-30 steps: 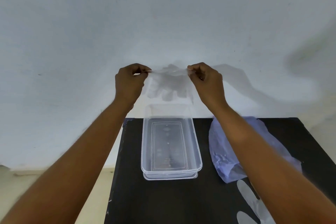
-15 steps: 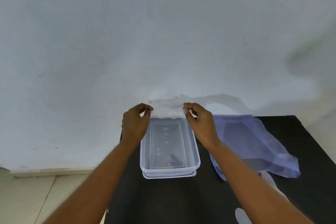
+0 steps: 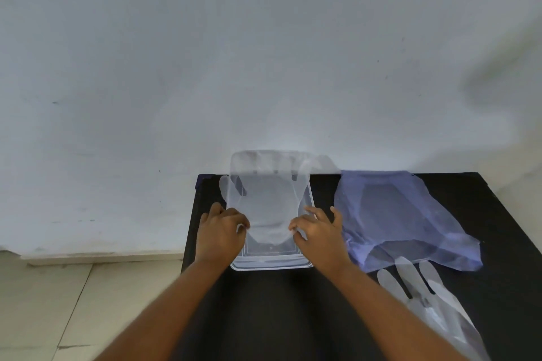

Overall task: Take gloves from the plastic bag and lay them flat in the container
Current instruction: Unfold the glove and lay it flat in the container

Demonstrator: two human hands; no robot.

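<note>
Head view: a clear glove [image 3: 268, 208] lies spread in the clear container [image 3: 272, 264] on the black worktop [image 3: 278, 311], its fingers draping over the far rim. The left hand [image 3: 220, 233] and right hand [image 3: 318, 233] each pinch its cuff (grip clamped on the film). Right of the container lies the bluish plastic bag [image 3: 404, 214]; another glove [image 3: 431, 299] lies nearer.

We count: one container [image 3: 305, 265], one bag [image 3: 410, 214], two gloves, one [image 3: 269, 208] over the container and one [image 3: 434, 302] on the single table [image 3: 293, 316], two hands.
</note>
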